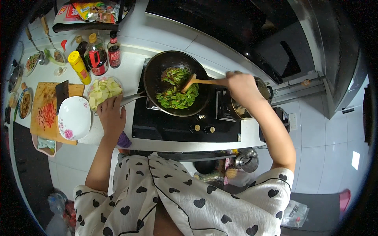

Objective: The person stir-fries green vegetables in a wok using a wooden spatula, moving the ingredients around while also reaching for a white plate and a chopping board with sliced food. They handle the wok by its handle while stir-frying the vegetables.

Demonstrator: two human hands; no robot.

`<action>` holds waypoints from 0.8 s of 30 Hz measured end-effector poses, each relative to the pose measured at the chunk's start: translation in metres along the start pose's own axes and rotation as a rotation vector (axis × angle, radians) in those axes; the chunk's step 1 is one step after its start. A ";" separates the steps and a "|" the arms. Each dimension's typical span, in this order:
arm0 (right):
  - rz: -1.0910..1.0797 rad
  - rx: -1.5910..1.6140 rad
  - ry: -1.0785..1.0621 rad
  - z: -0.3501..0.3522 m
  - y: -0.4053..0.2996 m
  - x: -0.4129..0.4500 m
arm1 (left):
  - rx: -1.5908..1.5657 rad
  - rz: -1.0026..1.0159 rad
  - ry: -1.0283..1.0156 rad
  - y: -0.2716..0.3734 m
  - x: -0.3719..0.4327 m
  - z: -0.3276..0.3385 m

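My right hand [242,88] grips a wooden spatula [206,81], its blade down among chopped green leaves [178,98] in a dark wok [153,73]. A darker sauced clump of food [169,74] lies at the wok's far side. My left hand [111,116] is at the near rim of a plate of sliced pale-green vegetable [104,88]. The end of the wok's metal handle [133,99] runs between its thumb and fingers; whether the hand grips handle or plate is unclear. The wok stands on a black gas hob [171,126].
At the left, a white floral dish [74,118] overlaps a wooden cutting board [38,97] with a cleaver [62,93] and red strips [46,115]. Sauce bottles [97,56] and a yellow canister [79,67] stand behind. A pot [236,109] sits right of the wok.
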State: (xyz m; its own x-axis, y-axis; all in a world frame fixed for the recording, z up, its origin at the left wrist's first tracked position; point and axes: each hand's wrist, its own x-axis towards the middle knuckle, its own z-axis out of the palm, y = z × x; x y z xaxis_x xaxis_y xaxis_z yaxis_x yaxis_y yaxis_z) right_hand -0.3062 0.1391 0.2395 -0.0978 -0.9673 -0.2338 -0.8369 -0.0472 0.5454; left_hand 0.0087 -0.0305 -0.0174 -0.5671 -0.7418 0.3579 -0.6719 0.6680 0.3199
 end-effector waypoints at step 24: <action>0.552 0.676 0.316 0.136 -0.095 -0.031 | 0.012 0.101 0.054 0.005 0.003 0.004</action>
State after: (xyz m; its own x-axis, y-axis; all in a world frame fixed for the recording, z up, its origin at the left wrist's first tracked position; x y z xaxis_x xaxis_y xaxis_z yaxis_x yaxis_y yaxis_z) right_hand -0.2968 0.2074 0.0858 -0.5080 -0.8370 0.2036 -0.8611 0.4997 -0.0940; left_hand 0.0017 -0.0291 -0.0180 -0.6063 -0.6661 0.4344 -0.6183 0.7384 0.2693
